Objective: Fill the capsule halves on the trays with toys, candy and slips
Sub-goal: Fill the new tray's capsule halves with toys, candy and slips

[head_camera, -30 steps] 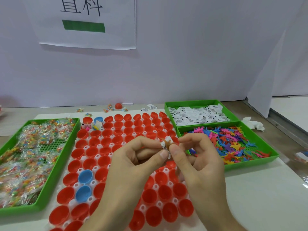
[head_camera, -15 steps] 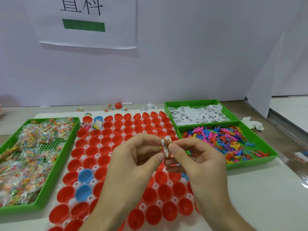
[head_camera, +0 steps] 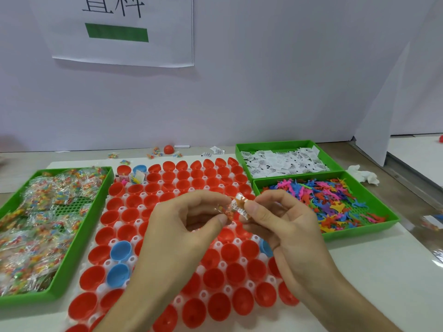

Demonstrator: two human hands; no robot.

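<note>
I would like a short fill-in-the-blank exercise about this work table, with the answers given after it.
The left tray holds packets of ____.
Most capsule halves are red; a few are ____.
The left hand and right hand pinch one small bundle ____ them.
The white slips lie in the far tray, behind the coloured ____.
Answers: candy; blue; between; toys.

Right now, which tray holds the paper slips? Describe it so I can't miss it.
Find the field of red capsule halves in the middle. Two green trays sit at its right, one behind the other; the slip tray is the far one. It holds white printed papers, whereas the toy tray in front holds multicoloured figures.
</note>
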